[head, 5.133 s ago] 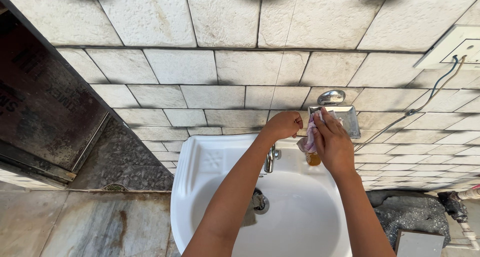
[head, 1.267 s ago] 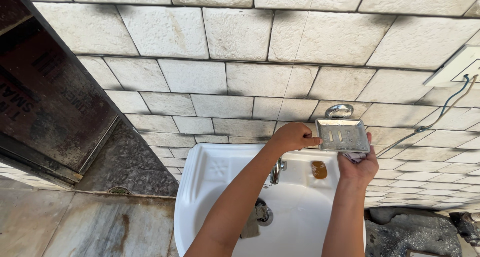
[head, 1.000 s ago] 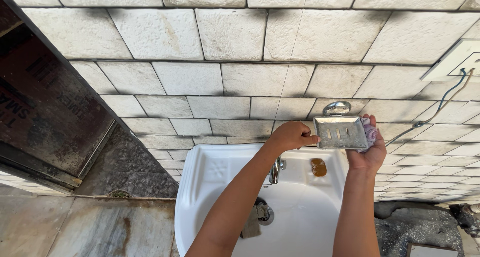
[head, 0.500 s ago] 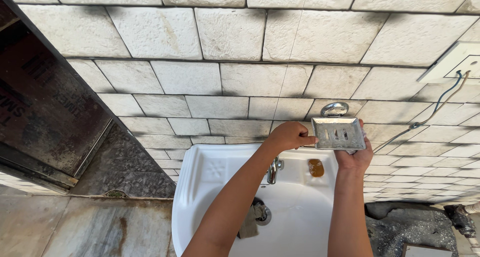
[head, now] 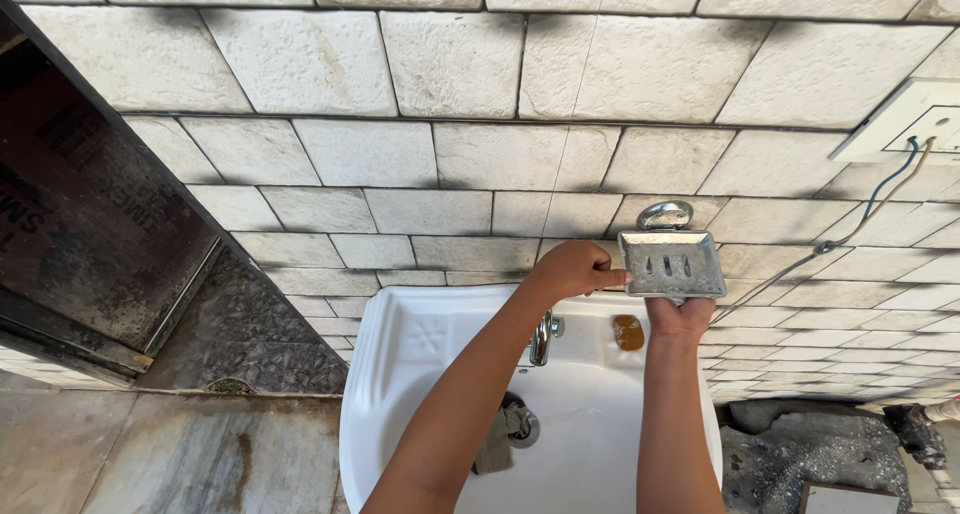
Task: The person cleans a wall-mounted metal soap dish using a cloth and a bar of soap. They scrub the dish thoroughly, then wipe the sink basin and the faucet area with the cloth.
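A shiny metal soap dish (head: 672,263) is fixed to the tiled wall above a white washbasin (head: 400,374). My left hand (head: 574,269) grips the dish's left edge with curled fingers. My right hand (head: 682,316) is under the dish's front, fingers hidden beneath it; the cloth seen earlier is out of sight there. An amber soap bar (head: 628,332) lies on the basin's ledge right of the chrome tap (head: 542,338).
A dark rag (head: 495,446) lies by the basin's drain. A dark cabinet (head: 80,204) hangs on the left above a stone counter (head: 160,454). A wall socket (head: 910,119) with loose wires is at the upper right. Rough grey debris (head: 800,449) lies right of the basin.
My right hand has slid from the dish's right side to underneath its front, and the cloth has gone out of sight. My left hand has kept its grip on the dish's left edge.
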